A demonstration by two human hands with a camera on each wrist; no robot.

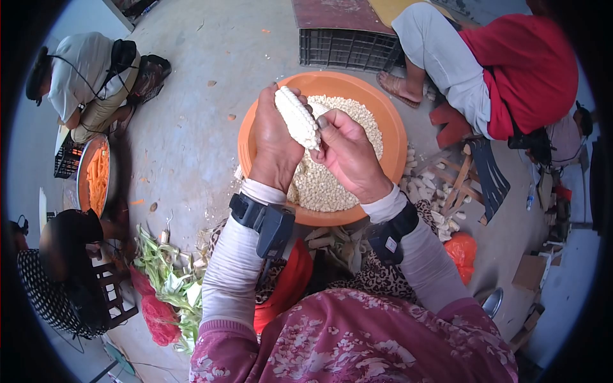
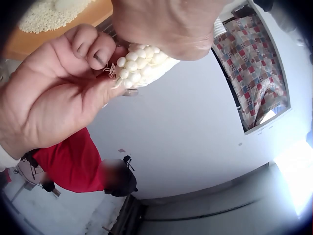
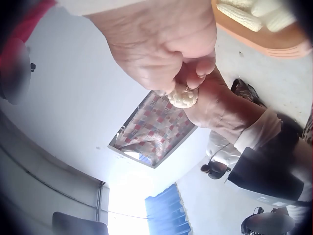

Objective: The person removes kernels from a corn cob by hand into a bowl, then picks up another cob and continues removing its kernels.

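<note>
A white corn cob [image 1: 297, 119] lies slanted in the left hand [image 1: 274, 137], whose fingers curl round it, above an orange basin [image 1: 248, 143] of loose kernels [image 1: 322, 185]. The right hand [image 1: 351, 153] pinches at the lower end of the cob with thumb and fingers. In the left wrist view, rows of round kernels show on the cob [image 2: 139, 66], between the right hand [image 2: 54, 93] and the left hand [image 2: 168, 24]. From the right wrist, only the cob's tip [image 3: 183, 97] is visible below the right hand's fingers; the rest is hidden.
Bare cobs [image 1: 424, 188] lie right of the basin near a small wooden stool [image 1: 456, 182]. Green husks [image 1: 179, 281] and a red net bag [image 1: 158, 316] are at the lower left. Other people sit at both sides, one by a bowl of orange pieces [image 1: 97, 175]. A black crate [image 1: 345, 49] stands behind.
</note>
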